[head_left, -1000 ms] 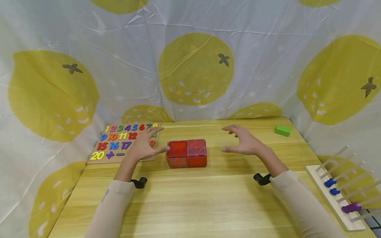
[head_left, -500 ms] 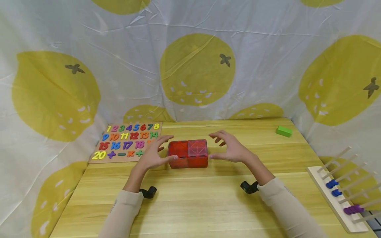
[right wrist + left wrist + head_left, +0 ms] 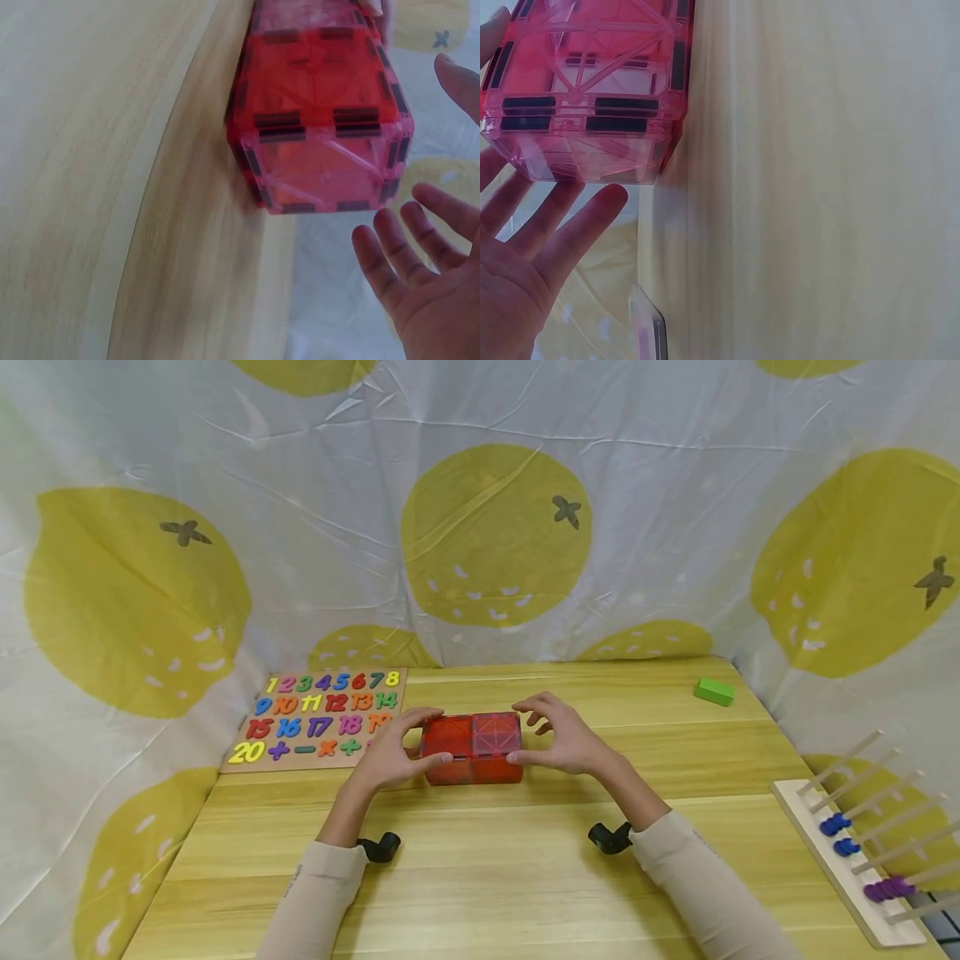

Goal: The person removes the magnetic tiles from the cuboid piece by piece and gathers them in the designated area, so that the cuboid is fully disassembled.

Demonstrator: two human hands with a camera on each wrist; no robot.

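Observation:
A red translucent box built of magnetic tiles (image 3: 474,768) lies lengthwise on the wooden table. At its left end is my left hand (image 3: 393,752); its thumb overlaps the front top edge, and its index finger reaches the back corner. In the left wrist view its fingers (image 3: 581,232) are nearly straight, some hidden behind the box's end. Beyond the right end my right hand (image 3: 564,743) spreads thumb and fingers. The right wrist view shows the right fingers (image 3: 379,255) a small gap away from the box (image 3: 322,172).
A number puzzle board (image 3: 300,758) lies at the back left, close beside my left hand. A green block (image 3: 714,691) sits at the back right. Along the right edge stands a wooden peg rack (image 3: 832,852) with blue and purple beads. A lemon-print cloth (image 3: 645,527) hangs behind.
Both hands have moved inward to the box's two ends, the right hand sweeping left and the left hand rightward and nearer. The box has stayed in place.

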